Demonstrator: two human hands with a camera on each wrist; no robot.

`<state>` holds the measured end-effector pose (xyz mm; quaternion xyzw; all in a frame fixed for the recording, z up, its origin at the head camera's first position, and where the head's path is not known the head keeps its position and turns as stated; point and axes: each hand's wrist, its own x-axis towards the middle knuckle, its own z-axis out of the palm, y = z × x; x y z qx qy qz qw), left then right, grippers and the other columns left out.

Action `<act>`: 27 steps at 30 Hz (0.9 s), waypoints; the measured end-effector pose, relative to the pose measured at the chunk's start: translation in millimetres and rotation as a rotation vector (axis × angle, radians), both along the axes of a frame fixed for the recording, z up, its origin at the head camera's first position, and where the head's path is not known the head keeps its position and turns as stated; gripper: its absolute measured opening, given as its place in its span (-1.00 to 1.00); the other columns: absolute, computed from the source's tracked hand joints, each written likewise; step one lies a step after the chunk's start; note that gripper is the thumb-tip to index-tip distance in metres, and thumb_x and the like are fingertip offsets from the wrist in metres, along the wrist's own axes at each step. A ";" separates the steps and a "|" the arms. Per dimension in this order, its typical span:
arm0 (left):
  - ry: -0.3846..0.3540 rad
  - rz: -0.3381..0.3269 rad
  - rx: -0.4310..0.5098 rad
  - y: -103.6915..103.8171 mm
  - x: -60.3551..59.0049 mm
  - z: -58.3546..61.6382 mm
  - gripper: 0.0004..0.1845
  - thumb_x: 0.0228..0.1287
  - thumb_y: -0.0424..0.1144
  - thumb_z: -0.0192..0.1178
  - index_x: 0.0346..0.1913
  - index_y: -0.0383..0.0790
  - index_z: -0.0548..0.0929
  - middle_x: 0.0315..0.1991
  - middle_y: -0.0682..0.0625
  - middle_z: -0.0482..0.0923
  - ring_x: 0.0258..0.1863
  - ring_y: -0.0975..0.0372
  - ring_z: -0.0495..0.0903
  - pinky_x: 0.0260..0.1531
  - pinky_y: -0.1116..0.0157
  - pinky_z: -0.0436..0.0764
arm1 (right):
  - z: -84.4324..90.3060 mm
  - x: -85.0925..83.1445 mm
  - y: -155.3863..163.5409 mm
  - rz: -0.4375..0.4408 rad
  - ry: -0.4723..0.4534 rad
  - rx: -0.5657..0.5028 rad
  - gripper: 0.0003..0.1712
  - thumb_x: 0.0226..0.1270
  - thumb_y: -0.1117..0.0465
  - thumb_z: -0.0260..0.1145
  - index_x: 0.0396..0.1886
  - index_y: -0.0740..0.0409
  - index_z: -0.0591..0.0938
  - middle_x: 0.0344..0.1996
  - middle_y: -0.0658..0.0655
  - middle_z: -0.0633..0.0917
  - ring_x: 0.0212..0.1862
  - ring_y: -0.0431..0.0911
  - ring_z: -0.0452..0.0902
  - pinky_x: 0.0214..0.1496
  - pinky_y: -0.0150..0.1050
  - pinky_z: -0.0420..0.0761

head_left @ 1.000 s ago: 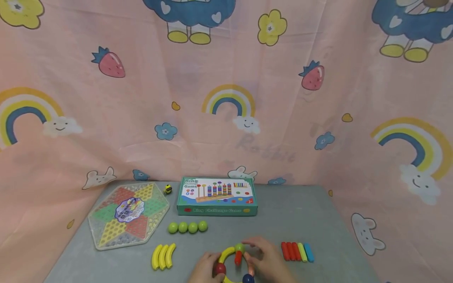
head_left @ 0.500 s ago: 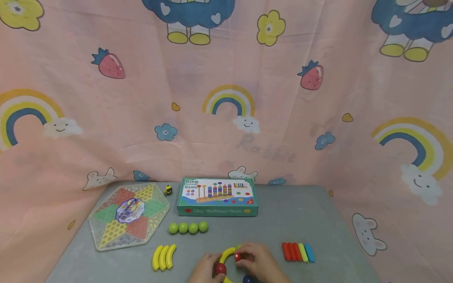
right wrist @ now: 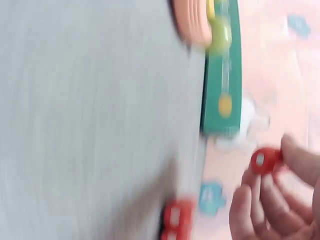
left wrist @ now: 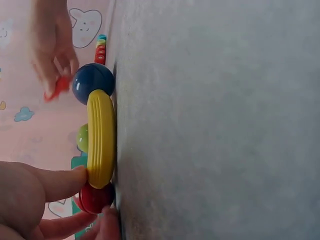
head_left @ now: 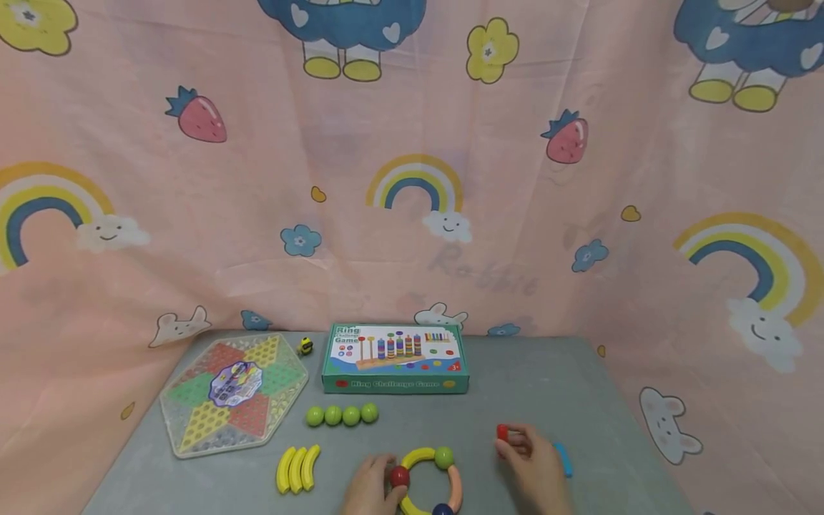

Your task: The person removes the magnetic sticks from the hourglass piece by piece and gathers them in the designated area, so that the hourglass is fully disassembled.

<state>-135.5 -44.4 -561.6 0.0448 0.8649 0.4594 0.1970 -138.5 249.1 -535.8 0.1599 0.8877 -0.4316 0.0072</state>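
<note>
A ring of curved pieces and balls lies on the table at the front; a yellow curved piece [head_left: 418,455], a green ball [head_left: 444,458], a salmon curved piece [head_left: 455,486] and a dark blue ball [left wrist: 94,83] form part of it. My left hand [head_left: 372,488] holds the ring's red ball [head_left: 400,476] between thumb and fingers. To the right, above the table, my right hand [head_left: 539,472] pinches a short red stick [head_left: 502,432], whose end shows a pale spot [right wrist: 260,159] in the right wrist view. Behind that hand, only a blue stick [head_left: 563,460] of a row shows in the head view.
Three yellow curved pieces [head_left: 298,469] lie at the left, with a row of green balls [head_left: 342,415] behind. A hexagonal game board [head_left: 193,433], a small bee figure [head_left: 305,346] and a green game box [head_left: 395,385] stand farther back, before a pink printed cloth [head_left: 257,164].
My right hand has picked the red stick out of the ring's green ball area and carried it right, toward the row of sticks. My left hand stays at the red ball.
</note>
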 end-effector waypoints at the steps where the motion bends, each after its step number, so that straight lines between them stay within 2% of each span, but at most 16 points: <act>1: -0.001 0.006 -0.008 0.0 -0.4 0.0 -0.56 0.24 -0.25 0.40 0.15 -0.31 0.58 -0.10 -0.10 0.54 -0.19 0.09 0.53 -0.16 0.03 0.59 | -0.3 0.6 11.3 -0.051 -0.001 0.004 -0.42 0.34 -0.06 0.42 0.10 0.31 0.60 -0.23 0.17 0.76 -0.23 -0.08 0.69 -0.21 -0.13 0.71; 3: 0.010 0.011 -0.006 0.6 -1.4 -0.7 -0.58 0.23 -0.27 0.41 0.12 -0.30 0.60 -0.19 -0.05 0.56 -0.28 0.14 0.50 -0.26 0.14 0.56 | -1.8 2.0 35.0 -0.138 -0.021 0.031 -0.37 0.33 -0.12 0.41 0.05 0.37 0.58 -0.24 0.24 0.74 -0.26 -0.04 0.68 -0.25 -0.11 0.69; 5: 0.031 0.020 0.020 1.3 -4.1 -1.8 -0.59 0.22 -0.32 0.40 0.12 -0.30 0.60 -0.20 -0.03 0.57 -0.30 0.17 0.49 -0.31 0.20 0.55 | -5.8 2.8 57.0 -0.201 -0.041 0.092 -0.37 0.35 -0.11 0.40 0.02 0.41 0.58 -0.27 0.29 0.73 -0.29 0.00 0.66 -0.29 -0.11 0.67; 9: 0.069 0.016 0.098 1.4 -8.8 -3.8 -0.56 0.21 -0.36 0.39 0.16 -0.27 0.60 -0.09 -0.03 0.56 -0.20 0.19 0.57 -0.22 0.22 0.65 | -14.2 4.3 89.6 -0.245 -0.104 0.201 -0.36 0.40 -0.08 0.35 -0.01 0.51 0.57 -0.34 0.33 0.69 -0.33 0.05 0.59 -0.34 -0.11 0.60; 12: 0.082 -0.019 0.107 1.6 -8.6 -4.4 -0.58 0.21 -0.30 0.40 0.14 -0.22 0.62 -0.05 -0.03 0.51 -0.15 0.16 0.54 -0.16 0.15 0.63 | -19.8 4.9 104.0 -0.236 -0.149 0.247 -0.40 0.41 -0.04 0.34 -0.05 0.52 0.57 -0.40 0.29 0.65 -0.34 0.04 0.52 -0.38 -0.16 0.55; 17: 0.103 -0.104 0.025 4.7 -2.6 -6.6 -0.62 0.20 -0.14 0.43 0.06 -0.10 0.64 -0.05 0.00 0.46 -0.15 0.11 0.47 -0.16 0.09 0.56 | -26.1 4.8 111.0 -0.223 -0.190 0.241 -0.46 0.42 0.01 0.33 -0.08 0.51 0.58 -0.43 0.26 0.60 -0.35 0.03 0.45 -0.39 -0.20 0.50; 21: 0.116 -0.154 -0.047 9.4 -0.2 -9.0 -0.65 0.18 -0.08 0.44 0.00 -0.07 0.68 0.00 -0.01 0.47 -0.06 0.05 0.45 -0.03 0.04 0.57 | -26.1 5.4 111.0 -0.190 -0.205 0.248 -0.44 0.44 -0.03 0.29 -0.09 0.50 0.61 -0.38 0.29 0.64 -0.31 0.05 0.50 -0.28 -0.09 0.55; 24: 0.112 -0.165 -0.082 12.0 -0.3 -9.1 -0.70 0.18 -0.08 0.44 -0.07 -0.08 0.70 0.01 -0.03 0.49 -0.03 0.01 0.42 0.02 -0.01 0.56 | -25.4 6.1 110.7 -0.162 -0.217 0.245 -0.42 0.45 -0.06 0.27 -0.07 0.49 0.62 -0.33 0.31 0.67 -0.26 0.08 0.54 -0.19 0.01 0.58; 27: 0.102 -0.166 -0.094 13.6 -0.9 -7.9 -0.72 0.17 -0.09 0.45 -0.10 -0.10 0.70 0.01 -0.04 0.50 -0.03 0.01 0.42 0.04 -0.02 0.55 | -25.4 7.3 109.7 -0.180 -0.209 0.236 -0.43 0.47 -0.04 0.27 -0.03 0.49 0.62 -0.28 0.35 0.68 -0.21 0.13 0.56 -0.15 0.06 0.59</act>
